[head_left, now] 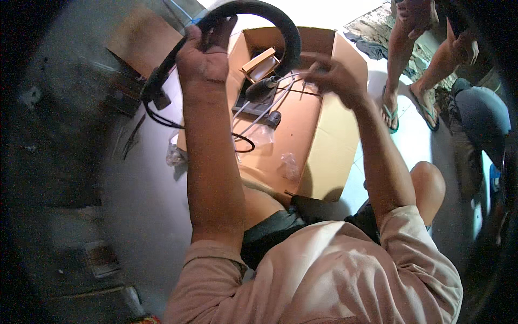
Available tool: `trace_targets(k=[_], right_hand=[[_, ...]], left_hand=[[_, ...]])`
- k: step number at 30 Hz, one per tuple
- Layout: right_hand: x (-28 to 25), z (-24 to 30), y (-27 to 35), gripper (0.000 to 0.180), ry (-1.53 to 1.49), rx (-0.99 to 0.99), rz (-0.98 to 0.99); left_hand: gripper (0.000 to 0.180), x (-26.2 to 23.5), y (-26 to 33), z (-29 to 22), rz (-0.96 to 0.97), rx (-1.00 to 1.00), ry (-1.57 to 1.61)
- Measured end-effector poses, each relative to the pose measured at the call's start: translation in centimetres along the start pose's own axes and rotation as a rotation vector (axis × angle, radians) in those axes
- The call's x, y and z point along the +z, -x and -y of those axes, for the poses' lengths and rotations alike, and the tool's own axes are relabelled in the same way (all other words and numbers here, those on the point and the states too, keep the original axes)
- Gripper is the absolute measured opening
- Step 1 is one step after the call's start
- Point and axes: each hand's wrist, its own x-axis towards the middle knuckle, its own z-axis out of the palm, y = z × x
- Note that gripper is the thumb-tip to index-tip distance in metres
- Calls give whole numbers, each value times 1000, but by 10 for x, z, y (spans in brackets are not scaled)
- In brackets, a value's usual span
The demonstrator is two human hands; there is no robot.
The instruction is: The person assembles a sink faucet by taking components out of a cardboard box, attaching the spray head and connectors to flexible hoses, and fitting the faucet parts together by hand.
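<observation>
My left hand (204,58) is raised at upper left, gripping a thick black curved tube (292,39) that arches across the top and down to the left. Thin black cable (246,139) loops below it. On the right, my right hand (341,82), smeared by motion, has its fingers together at the end of a thin grey cable (288,79). Beside those fingers is a dark rounded piece (261,89) with a metal-looking end. Under both hands stands an open cardboard box (340,140), holding a black flat part (252,109) and a small brown carton (260,63).
Clear plastic bags (290,164) lie in the box, and another plastic bag (175,155) is beside it. A cardboard sheet (144,40) leans at upper left. Another person's sandalled feet (390,110) are close by on the right. Dark cloth (368,45) lies behind the box.
</observation>
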Motion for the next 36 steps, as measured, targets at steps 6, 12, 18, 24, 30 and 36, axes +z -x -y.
trace_targets(k=[6, 12, 18, 24, 30, 36], right_hand=[[85, -30, 10, 66, -206, -84, 230], [104, -32, 6, 47, -30, -488, 52], [89, 17, 23, 39, -222, -139, 220], [79, 32, 28, 35, -97, -99, 215], [92, 24, 20, 23, -96, -218, 215], [105, 14, 15, 32, 166, -267, 156]], left_hand=[[60, -15, 8, -39, 162, 25, 10], [45, -42, 20, -53, -172, -21, 396], [46, -72, 19, -44, -269, -82, 629], [50, -79, 17, -36, -296, -192, 762], [48, -84, 16, -34, -193, -177, 711], [47, -21, 43, -36, 6, -398, 264]])
